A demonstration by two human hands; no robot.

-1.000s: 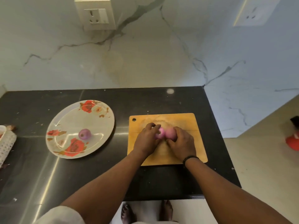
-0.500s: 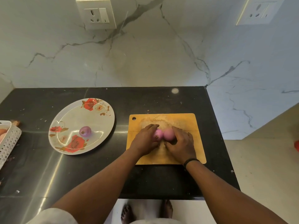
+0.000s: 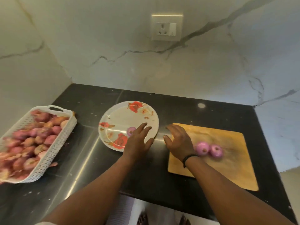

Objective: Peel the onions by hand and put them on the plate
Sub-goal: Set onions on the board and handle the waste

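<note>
- Both hands empty. Left hand point(image 3: 138, 140) has fingers spread and straight, hovering over the near-right rim of the plate; can't tell if it touches. Right hand point(image 3: 177, 140) is also open-fingered, over the left edge of the cutting board, holding nothing.
- Cutting board point(image 3: 227, 168): two peeled onions point(image 3: 208, 149) sit side by side, touching, just right of the right wrist. Skins look off, so my read is they're peeled and only need moving.
- Plate point(image 3: 116, 117): one peeled onion point(image 3: 130, 130) on it, partly hidden behind the left fingers. Nothing else visible on it.
- White perforated basket point(image 3: 53, 146) at far left: heaped with unpeeled onions point(image 3: 30, 140), papery skins on. Blurred, so no count. A loose skin scrap lies on the counter by its near corner.
- Progress estimate: early. One onion plated, two peeled but not plated, the bulk in the basket untouched.
- Likely remaining: transfer the two from board to plate, then work through the basket.
- Black counter point(image 3: 146, 184) carries all three containers: basket left, plate middle, board right, each apart.
- Marble wall with socket point(image 3: 167, 28) behind.
</note>
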